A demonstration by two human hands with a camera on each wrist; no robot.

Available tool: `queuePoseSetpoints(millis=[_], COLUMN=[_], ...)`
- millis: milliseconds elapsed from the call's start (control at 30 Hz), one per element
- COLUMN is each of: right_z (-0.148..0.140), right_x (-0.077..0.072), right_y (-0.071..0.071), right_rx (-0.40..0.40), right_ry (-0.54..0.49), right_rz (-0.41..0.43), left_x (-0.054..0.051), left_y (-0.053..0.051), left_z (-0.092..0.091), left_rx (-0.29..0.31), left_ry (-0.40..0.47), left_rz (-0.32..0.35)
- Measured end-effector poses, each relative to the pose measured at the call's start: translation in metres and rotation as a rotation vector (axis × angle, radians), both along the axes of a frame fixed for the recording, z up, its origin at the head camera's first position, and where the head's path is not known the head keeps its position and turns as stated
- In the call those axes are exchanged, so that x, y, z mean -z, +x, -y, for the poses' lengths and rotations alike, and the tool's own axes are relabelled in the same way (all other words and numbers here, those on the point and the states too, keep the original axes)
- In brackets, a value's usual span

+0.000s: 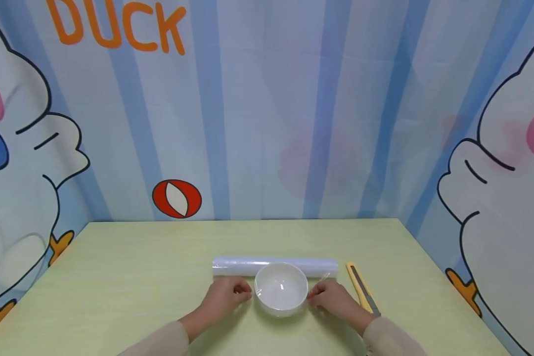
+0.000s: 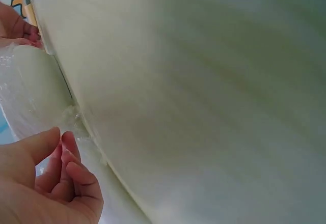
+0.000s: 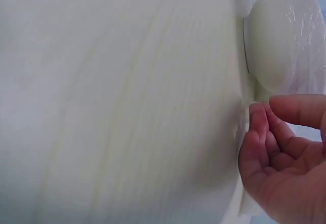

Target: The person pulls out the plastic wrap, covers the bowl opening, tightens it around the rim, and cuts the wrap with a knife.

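A white bowl (image 1: 281,307) stands upright on the table, between my two hands. Clear cling film (image 3: 309,40) lies over it and drapes down its sides. At the bowl's left, my left hand (image 1: 224,295) pinches the film's edge between thumb and fingertips; in the left wrist view bunched film (image 2: 71,118) shows by those fingertips. On the other side my right hand (image 1: 335,299) pinches the film too, and a wisp of it sticks up above the fingers. Both hands are close to the bowl's wall, low near the tabletop.
Just behind the bowl lies a roll of cling film (image 1: 233,267), lengthwise across the table (image 1: 151,267). A yellow utility knife (image 1: 359,286) lies right of my right hand, partly behind the wrist. A striped curtain (image 1: 258,123) hangs past the table's back edge.
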State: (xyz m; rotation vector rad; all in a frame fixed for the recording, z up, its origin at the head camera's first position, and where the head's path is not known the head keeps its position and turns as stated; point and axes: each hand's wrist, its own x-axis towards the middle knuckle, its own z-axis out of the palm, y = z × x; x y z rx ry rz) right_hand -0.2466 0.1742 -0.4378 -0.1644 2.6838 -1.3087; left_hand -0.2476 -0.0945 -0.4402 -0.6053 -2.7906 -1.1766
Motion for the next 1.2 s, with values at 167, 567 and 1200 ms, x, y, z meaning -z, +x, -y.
queuePoseSetpoints(millis=[167, 567, 1200], right_z=[0.004, 0.007, 0.013], right_x=[0.001, 0.002, -0.001], right_y=[0.0, 0.004, 0.019], right_rx=[-0.018, -0.022, 0.019], right_ry=[-0.217, -0.494, -0.71], right_rz=[0.079, 0.183, 0.311], left_x=[0.004, -0.01, -0.015], left_y=[-0.002, 0.003, 0.011], left_z=[-0.006, -0.007, -0.03], left_rx=[0.007, 0.097, 0.113], left_ry=[0.139, 0.286, 0.295], left_rz=[0.069, 0.425, 0.565])
